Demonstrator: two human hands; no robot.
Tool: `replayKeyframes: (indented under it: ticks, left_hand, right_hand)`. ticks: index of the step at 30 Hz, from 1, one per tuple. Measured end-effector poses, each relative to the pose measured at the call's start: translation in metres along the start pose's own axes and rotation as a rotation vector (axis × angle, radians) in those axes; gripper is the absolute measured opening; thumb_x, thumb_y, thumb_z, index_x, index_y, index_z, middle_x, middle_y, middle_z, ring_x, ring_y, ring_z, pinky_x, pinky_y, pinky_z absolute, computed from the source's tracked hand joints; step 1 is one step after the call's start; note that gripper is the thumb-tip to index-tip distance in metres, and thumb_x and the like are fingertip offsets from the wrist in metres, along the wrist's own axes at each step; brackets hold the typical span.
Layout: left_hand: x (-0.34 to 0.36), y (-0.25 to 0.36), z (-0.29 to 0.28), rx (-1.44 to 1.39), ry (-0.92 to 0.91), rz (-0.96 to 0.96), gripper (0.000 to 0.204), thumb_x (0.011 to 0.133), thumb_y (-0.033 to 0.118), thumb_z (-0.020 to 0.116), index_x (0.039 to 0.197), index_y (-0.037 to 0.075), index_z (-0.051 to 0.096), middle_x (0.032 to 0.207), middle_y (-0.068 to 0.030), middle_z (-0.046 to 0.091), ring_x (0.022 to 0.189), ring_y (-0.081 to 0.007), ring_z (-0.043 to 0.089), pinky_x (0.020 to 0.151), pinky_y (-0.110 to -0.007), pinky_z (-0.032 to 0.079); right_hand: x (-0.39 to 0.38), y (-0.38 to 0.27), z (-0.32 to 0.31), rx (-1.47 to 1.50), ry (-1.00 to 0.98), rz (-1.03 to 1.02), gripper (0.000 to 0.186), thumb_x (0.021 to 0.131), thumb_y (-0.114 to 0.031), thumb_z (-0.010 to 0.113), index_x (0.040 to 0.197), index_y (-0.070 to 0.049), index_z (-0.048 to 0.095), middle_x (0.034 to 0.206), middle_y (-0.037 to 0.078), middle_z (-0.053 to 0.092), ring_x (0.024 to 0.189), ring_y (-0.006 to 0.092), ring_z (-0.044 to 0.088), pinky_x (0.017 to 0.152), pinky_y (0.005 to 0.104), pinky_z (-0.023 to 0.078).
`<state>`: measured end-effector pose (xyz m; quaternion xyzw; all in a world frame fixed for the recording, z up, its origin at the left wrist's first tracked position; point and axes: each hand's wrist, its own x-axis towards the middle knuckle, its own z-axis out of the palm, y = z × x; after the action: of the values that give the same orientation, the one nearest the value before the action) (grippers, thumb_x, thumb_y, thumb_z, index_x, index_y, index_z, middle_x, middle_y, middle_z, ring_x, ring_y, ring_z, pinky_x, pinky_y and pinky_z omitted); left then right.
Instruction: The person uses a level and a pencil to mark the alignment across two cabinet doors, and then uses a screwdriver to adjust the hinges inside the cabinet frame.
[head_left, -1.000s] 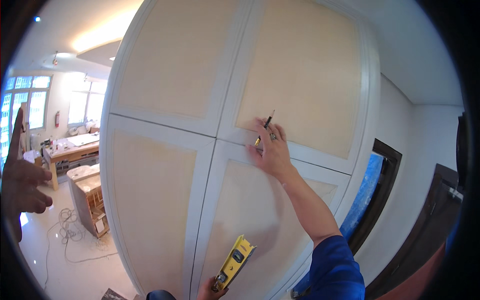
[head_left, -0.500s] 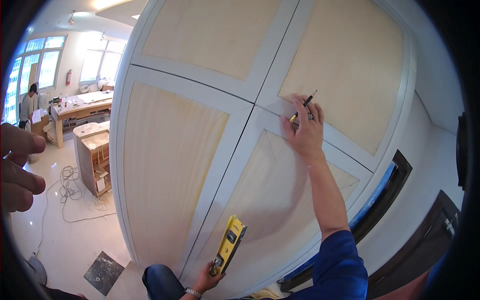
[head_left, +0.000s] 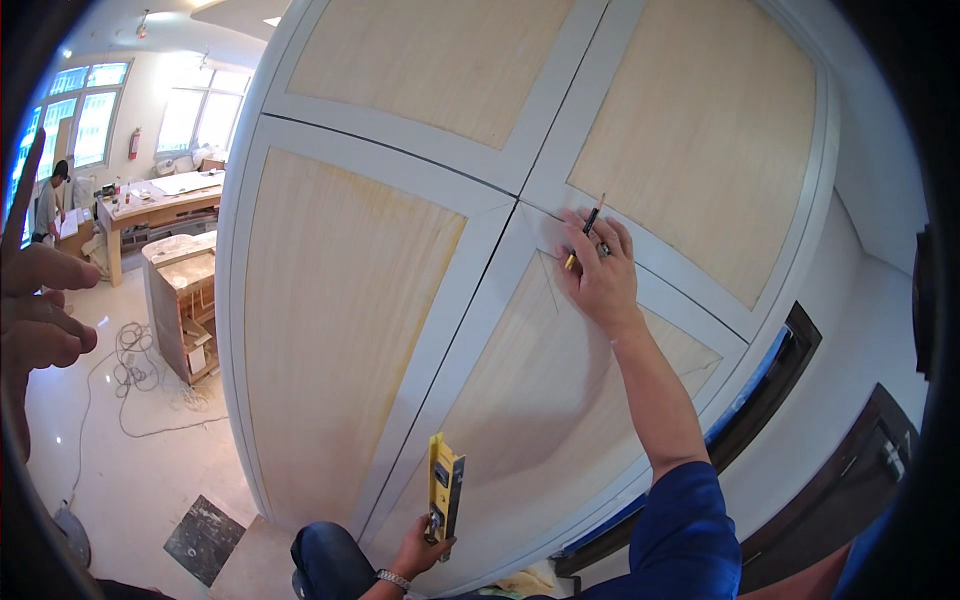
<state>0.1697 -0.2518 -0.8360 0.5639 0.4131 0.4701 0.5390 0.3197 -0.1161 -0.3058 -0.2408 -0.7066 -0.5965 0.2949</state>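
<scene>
Tall cabinet doors with white frames and pale wood panels (head_left: pixel 350 300) fill the middle of the view. My right hand (head_left: pixel 607 285), a ring on one finger, rests against the white frame near where the dark door gaps cross. A black pencil (head_left: pixel 590 225) is tucked between its fingers, pointed end upward. Thin drawn lines show on the panel just below. Low in the view my left hand (head_left: pixel 420 552), with a wristwatch, grips the lower end of a yellow spirit level (head_left: pixel 444 485). The level stands nearly upright in front of the lower panel.
Large blurred fingers (head_left: pixel 50 300) hang close at the left edge; whose they are I cannot tell. Beyond stand a workbench (head_left: pixel 165 210), a wooden cabinet unit (head_left: pixel 180 300) and another person (head_left: pixel 47 205). Loose cable (head_left: pixel 140 360) lies on the floor. At right is a dark door (head_left: pixel 850 480).
My right hand has slid a little left and down the frame with the pencil. The spirit level has turned more upright in my left hand. The fingers at the left edge have shifted.
</scene>
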Motion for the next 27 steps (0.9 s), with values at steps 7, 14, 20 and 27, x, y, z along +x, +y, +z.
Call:
replayKeyframes:
  ticks: [7,14,20,27]
  left_hand:
    - [0.004,0.006,0.003,0.109,0.017,-0.037,0.073,0.078,0.031,0.087,0.131,-0.005,0.052,0.105,-0.0213,0.070,0.094,-0.0287,0.072,0.080,-0.038,0.058]
    - [0.017,-0.095,0.015,-0.060,0.037,0.028,0.073,0.088,0.011,0.078,0.145,-0.009,0.038,0.114,-0.0202,0.068,0.093,-0.0240,0.067,0.076,-0.038,0.057]
    - [0.005,-0.019,0.003,-0.262,0.006,-0.143,0.077,0.089,0.009,0.077,0.150,-0.006,0.032,0.129,-0.0239,0.062,0.107,-0.0258,0.066,0.082,-0.037,0.057]
    - [-0.011,-0.020,-0.010,0.265,0.147,-0.072,0.083,0.079,0.048,0.082,0.138,0.000,0.049,0.107,-0.0248,0.070,0.102,-0.0383,0.070,0.089,-0.045,0.055]
  right_hand:
    - [-0.008,0.000,-0.002,0.016,-0.003,-0.020,0.043,0.079,-0.010,0.073,0.121,-0.010,0.062,0.114,0.003,0.071,0.109,0.0234,0.062,0.100,0.0462,0.045]
    - [0.009,-0.002,-0.012,0.112,0.190,0.050,0.044,0.080,-0.008,0.072,0.122,-0.009,0.060,0.122,0.005,0.069,0.108,0.0281,0.059,0.097,0.0459,0.041]
    - [0.002,0.016,-0.015,0.044,0.039,0.131,0.049,0.082,-0.010,0.072,0.128,-0.007,0.056,0.117,0.009,0.069,0.105,0.0314,0.058,0.097,0.0467,0.041]
    - [-0.001,0.032,0.008,0.027,0.232,0.153,0.047,0.088,-0.018,0.071,0.131,-0.005,0.054,0.116,0.012,0.067,0.107,0.0337,0.058,0.098,0.0475,0.040]
